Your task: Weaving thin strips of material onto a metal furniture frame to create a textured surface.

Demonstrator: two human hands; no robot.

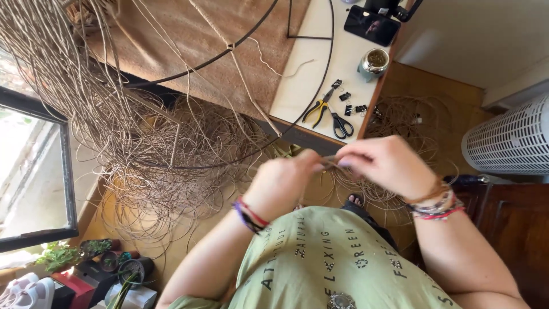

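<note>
Between the two hands a thin tan cord (327, 162) runs nearly level, its long axis going from the left hand (284, 182) across to the right hand (382, 164), tilted slightly upward toward the left hand's fingertips. The left hand is closed around the cord's near end, fingers curled tight. The right hand pinches the other end between thumb and fingertips, narrow and shut on it. The stretch held is short, pale brown and matte, blurred at the pinch; how it is twisted cannot be told.

Beyond the left hand, a large tangle of the same cord (166, 154) hangs in loose loops from a dark wire ring (240, 40) and spills toward the floor. Just past the right hand's knuckles, on the white surface (303, 86), lie yellow-handled pliers (318, 107), black scissors (341, 124) and a few black binder clips (353, 105). Farther off sits a small round green jar (373, 62) and a dark flat phone (372, 24).

Well below the left forearm, small potted plants (97, 252) and a red box (66, 281) stand on the floor.
</note>
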